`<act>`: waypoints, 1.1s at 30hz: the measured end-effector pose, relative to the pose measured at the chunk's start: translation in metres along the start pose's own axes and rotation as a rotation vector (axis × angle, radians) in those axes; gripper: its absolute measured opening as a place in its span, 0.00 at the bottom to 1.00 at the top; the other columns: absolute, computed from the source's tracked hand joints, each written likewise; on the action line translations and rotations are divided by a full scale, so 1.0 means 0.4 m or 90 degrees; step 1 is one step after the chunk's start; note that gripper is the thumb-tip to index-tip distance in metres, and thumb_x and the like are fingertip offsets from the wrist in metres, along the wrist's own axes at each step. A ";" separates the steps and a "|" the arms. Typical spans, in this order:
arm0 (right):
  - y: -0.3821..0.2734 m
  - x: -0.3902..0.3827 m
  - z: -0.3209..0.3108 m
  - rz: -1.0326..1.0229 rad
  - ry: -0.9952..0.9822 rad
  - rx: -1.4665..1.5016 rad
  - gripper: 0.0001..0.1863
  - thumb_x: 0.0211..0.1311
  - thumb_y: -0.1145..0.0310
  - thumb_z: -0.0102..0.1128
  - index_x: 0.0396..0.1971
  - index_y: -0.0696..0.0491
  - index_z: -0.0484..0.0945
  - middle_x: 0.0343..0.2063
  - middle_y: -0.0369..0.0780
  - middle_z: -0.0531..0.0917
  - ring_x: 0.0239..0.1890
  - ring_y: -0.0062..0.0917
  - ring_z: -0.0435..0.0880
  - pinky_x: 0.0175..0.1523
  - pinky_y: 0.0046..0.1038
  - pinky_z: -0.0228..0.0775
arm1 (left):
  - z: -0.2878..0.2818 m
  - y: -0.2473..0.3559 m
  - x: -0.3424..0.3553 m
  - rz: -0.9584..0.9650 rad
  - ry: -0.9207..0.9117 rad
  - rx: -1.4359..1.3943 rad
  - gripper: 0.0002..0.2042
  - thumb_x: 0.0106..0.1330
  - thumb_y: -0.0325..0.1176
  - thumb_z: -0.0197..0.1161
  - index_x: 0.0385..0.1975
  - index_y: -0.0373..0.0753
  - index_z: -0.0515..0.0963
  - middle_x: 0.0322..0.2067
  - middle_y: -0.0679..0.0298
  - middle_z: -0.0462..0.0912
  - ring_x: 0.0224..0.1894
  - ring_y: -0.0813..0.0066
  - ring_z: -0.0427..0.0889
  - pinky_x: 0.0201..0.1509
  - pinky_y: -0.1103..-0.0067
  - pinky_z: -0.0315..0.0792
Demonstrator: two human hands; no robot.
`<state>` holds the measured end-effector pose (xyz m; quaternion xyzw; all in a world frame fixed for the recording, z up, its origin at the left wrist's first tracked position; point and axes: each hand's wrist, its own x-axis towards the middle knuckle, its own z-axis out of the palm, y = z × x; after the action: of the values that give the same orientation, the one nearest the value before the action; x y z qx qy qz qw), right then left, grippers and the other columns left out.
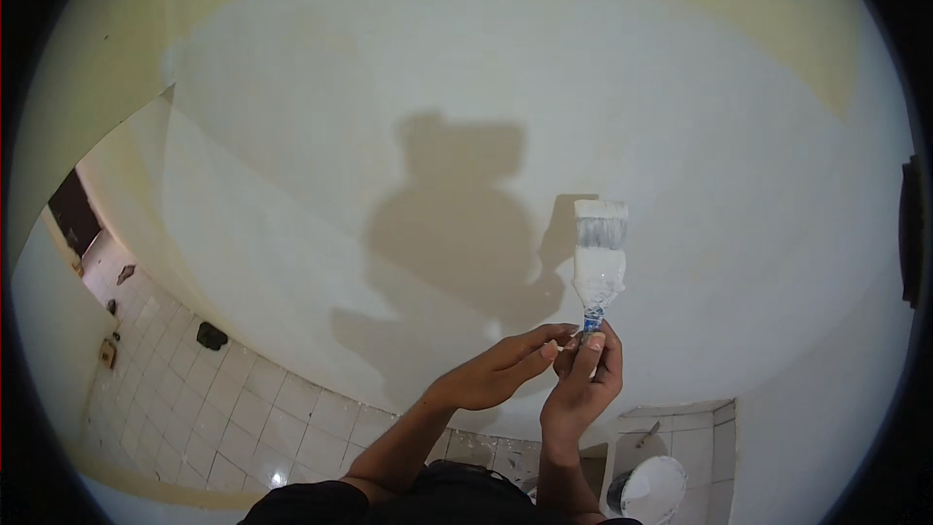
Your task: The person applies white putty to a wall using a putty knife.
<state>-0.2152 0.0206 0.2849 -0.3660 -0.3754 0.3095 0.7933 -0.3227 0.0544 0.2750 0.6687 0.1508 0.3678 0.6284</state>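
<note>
My right hand [584, 376] grips the blue handle of a paintbrush [600, 272], held upright with its bristles up. White paint coats the brush's lower head and its tip, while a grey band of bristles shows between. My left hand [501, 369] meets the right one at the handle, its thumb and fingers pinched together. A small whitish bit shows at those fingertips; I cannot make out what it is. Behind the brush stands a wall [700, 233], pale white in the middle and yellowish along the top, with my shadow on it.
A white paint bucket [653, 489] stands on the floor at lower right, near a thin tool [649, 434]. White floor tiles [233, 408] stretch along the lower left, with a dark object [211, 335] on them. Beyond a doorway is a dark reddish panel [74, 212].
</note>
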 end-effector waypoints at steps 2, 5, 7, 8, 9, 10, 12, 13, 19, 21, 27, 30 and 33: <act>-0.020 0.016 0.009 -0.017 0.026 -0.013 0.15 0.75 0.65 0.47 0.48 0.63 0.72 0.24 0.32 0.72 0.19 0.08 0.62 0.23 0.14 0.53 | 0.002 -0.004 0.012 0.001 0.053 -0.006 0.24 0.79 0.44 0.40 0.66 0.33 0.61 0.56 0.60 0.73 0.60 0.72 0.69 0.66 0.74 0.60; -0.051 0.062 0.000 -0.011 0.011 -0.004 0.14 0.75 0.67 0.47 0.48 0.63 0.71 0.23 0.32 0.71 0.17 0.08 0.61 0.21 0.15 0.52 | 0.006 0.001 0.044 0.027 0.061 0.010 0.24 0.78 0.42 0.42 0.65 0.31 0.61 0.57 0.59 0.71 0.59 0.73 0.69 0.64 0.75 0.63; -0.073 0.104 -0.016 -0.014 -0.018 0.002 0.16 0.74 0.66 0.47 0.50 0.64 0.70 0.25 0.34 0.73 0.21 0.12 0.68 0.26 0.19 0.66 | 0.014 0.011 0.081 0.035 0.040 -0.014 0.23 0.78 0.42 0.43 0.64 0.31 0.62 0.56 0.59 0.71 0.59 0.74 0.69 0.64 0.75 0.63; -0.083 0.124 -0.020 -0.008 -0.061 0.011 0.18 0.74 0.65 0.47 0.51 0.66 0.69 0.26 0.36 0.76 0.24 0.15 0.75 0.31 0.23 0.79 | 0.018 0.018 0.101 0.043 0.034 -0.034 0.22 0.78 0.41 0.43 0.64 0.31 0.63 0.56 0.60 0.71 0.59 0.74 0.69 0.65 0.75 0.62; -0.088 0.141 -0.015 -0.016 -0.064 0.003 0.17 0.74 0.65 0.48 0.50 0.65 0.70 0.25 0.35 0.75 0.25 0.13 0.73 0.30 0.20 0.75 | 0.026 0.018 0.123 0.052 0.050 -0.035 0.21 0.78 0.40 0.43 0.61 0.31 0.65 0.53 0.62 0.72 0.56 0.76 0.69 0.62 0.76 0.63; -0.082 0.158 -0.012 -0.025 -0.054 -0.002 0.17 0.74 0.65 0.48 0.50 0.65 0.70 0.25 0.35 0.75 0.25 0.13 0.73 0.30 0.20 0.75 | 0.035 0.019 0.137 0.054 0.036 -0.038 0.21 0.78 0.40 0.43 0.61 0.31 0.65 0.53 0.62 0.72 0.56 0.76 0.69 0.62 0.76 0.63; -0.061 0.186 -0.009 -0.057 -0.069 -0.072 0.16 0.74 0.65 0.48 0.47 0.64 0.72 0.25 0.33 0.74 0.27 0.12 0.72 0.32 0.18 0.69 | 0.050 0.026 0.157 0.055 0.080 -0.039 0.19 0.78 0.40 0.44 0.58 0.31 0.67 0.49 0.65 0.73 0.52 0.80 0.69 0.59 0.79 0.64; -0.057 0.185 -0.002 -0.020 -0.063 -0.045 0.15 0.74 0.65 0.48 0.45 0.63 0.74 0.25 0.32 0.74 0.28 0.11 0.70 0.33 0.17 0.63 | 0.055 0.020 0.163 0.058 0.070 -0.041 0.19 0.78 0.40 0.44 0.58 0.31 0.67 0.49 0.65 0.73 0.52 0.80 0.69 0.59 0.79 0.64; 0.054 0.087 -0.108 0.126 -0.038 -0.068 0.14 0.74 0.65 0.48 0.44 0.62 0.73 0.25 0.32 0.74 0.27 0.11 0.70 0.29 0.16 0.63 | 0.033 -0.045 0.111 -0.090 -0.015 0.001 0.23 0.79 0.46 0.36 0.42 0.32 0.72 0.37 0.64 0.76 0.44 0.73 0.72 0.57 0.77 0.65; 0.059 0.060 -0.129 0.206 -0.031 -0.041 0.14 0.74 0.65 0.48 0.44 0.62 0.73 0.25 0.32 0.74 0.25 0.11 0.70 0.26 0.16 0.63 | -0.009 -0.060 0.100 -0.129 -0.122 0.081 0.24 0.79 0.48 0.37 0.47 0.30 0.72 0.41 0.61 0.78 0.47 0.72 0.74 0.57 0.76 0.67; -0.019 0.090 -0.115 0.026 0.000 -0.187 0.15 0.74 0.66 0.48 0.47 0.63 0.72 0.25 0.34 0.74 0.24 0.12 0.70 0.24 0.19 0.62 | -0.045 -0.041 0.097 -0.048 -0.125 0.130 0.31 0.78 0.52 0.38 0.59 0.24 0.67 0.51 0.51 0.78 0.54 0.66 0.76 0.60 0.72 0.68; -0.065 0.158 -0.086 -0.222 0.019 -0.327 0.15 0.72 0.69 0.48 0.50 0.66 0.72 0.28 0.40 0.74 0.27 0.20 0.73 0.29 0.24 0.67 | -0.007 -0.008 0.131 0.025 -0.038 0.025 0.31 0.78 0.51 0.38 0.60 0.23 0.65 0.52 0.51 0.77 0.54 0.66 0.76 0.61 0.71 0.67; -0.108 0.211 -0.053 -0.479 0.004 -0.582 0.17 0.71 0.71 0.48 0.55 0.64 0.72 0.32 0.45 0.73 0.30 0.29 0.75 0.34 0.30 0.71 | 0.006 0.030 0.168 0.077 -0.009 -0.008 0.29 0.78 0.49 0.37 0.62 0.27 0.64 0.55 0.53 0.75 0.54 0.68 0.75 0.61 0.72 0.67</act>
<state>-0.1441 0.0547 0.3417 -0.5132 -0.5723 -0.1869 0.6117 -0.2785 0.0953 0.3069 0.6751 0.1035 0.4014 0.6103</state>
